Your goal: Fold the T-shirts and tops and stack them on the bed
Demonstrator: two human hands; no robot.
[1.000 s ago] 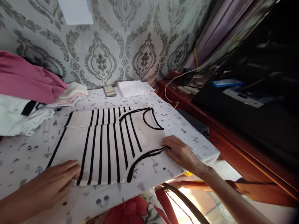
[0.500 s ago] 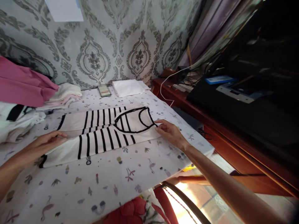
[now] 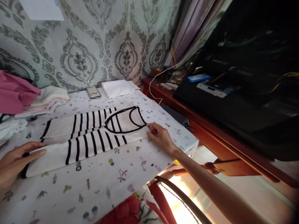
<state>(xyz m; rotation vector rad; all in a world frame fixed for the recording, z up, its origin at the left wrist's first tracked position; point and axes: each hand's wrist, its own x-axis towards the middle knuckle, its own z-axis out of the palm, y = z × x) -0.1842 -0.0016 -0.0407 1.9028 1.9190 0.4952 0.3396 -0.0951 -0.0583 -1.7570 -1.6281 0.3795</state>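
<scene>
Striped top (image 3: 90, 144) — near hem (image 3: 24, 172) partly covered | left hand (image 3: 18, 160) — cut off

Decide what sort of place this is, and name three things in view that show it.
Probably a room in a home: a striped top lies on a printed cover, a purple curtain hangs beyond, and the wall bears an ornate pattern.

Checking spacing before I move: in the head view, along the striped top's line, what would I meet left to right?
Left grip, striped top, right grip, reddish-brown cabinet.
</scene>
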